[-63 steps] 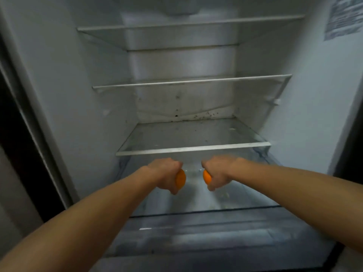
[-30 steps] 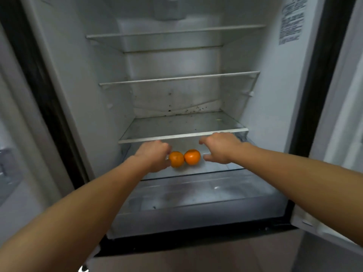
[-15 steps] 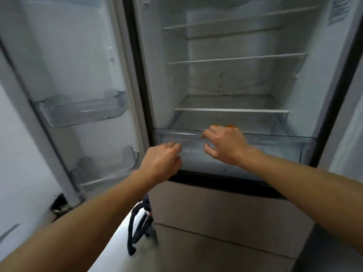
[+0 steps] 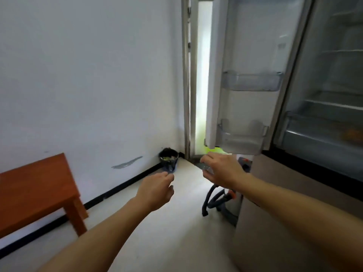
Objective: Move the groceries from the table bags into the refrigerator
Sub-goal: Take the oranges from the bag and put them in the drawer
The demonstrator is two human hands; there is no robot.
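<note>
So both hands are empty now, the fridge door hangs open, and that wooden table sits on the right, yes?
Not quite: the head view shows the table on the left. The hands, left and right, are empty and the fridge door hangs open.

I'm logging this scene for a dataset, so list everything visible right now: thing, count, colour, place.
refrigerator: one, grey-white, right, compartment open
fridge door: one, white, open, centre-right
door bins: two, clear, on the fridge door
orange blur: one, in the lower drawer; too blurred to name
wooden table: one, reddish-brown, left by the wall
bin: one, dark, floor corner
hoses: dark, floor beside the refrigerator
left hand: one, empty, open
right hand: one, empty, open
</note>
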